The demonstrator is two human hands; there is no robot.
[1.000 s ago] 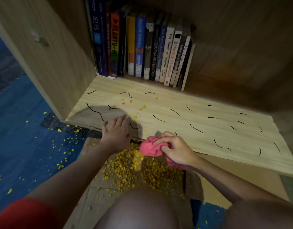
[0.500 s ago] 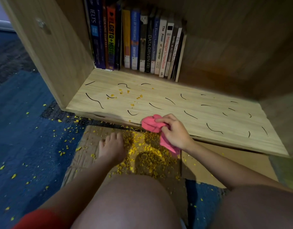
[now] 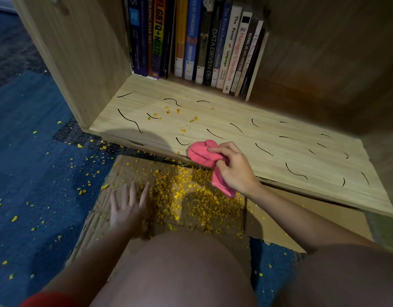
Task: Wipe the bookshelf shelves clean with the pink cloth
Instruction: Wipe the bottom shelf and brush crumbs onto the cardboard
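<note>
Pink against pale wood: find the pink cloth (image 3: 202, 152) bunched at the front edge of the shelf board (image 3: 279, 156), gripped by the right hand (image 3: 234, 171) with fingers curled round it and a tail hanging below the palm. Going by the yellow crumbs (image 3: 186, 200) heaped on the cardboard (image 3: 268, 227) just in front, reckon the crumb-clearing largely done. Left to do: a few yellow bits (image 3: 169, 110) toward the board's left rear, plus black squiggles (image 3: 129, 119) scattered across the whole board, none visibly rubbed away. Note the left hand (image 3: 129, 209) low over the cardboard beside the heap, fingers spread, holding nothing, too blurred to tell whether touching. Cannot see any other shelves, cut off above the books (image 3: 202, 41); cannot tell whether the squiggles are ink or debris
</note>
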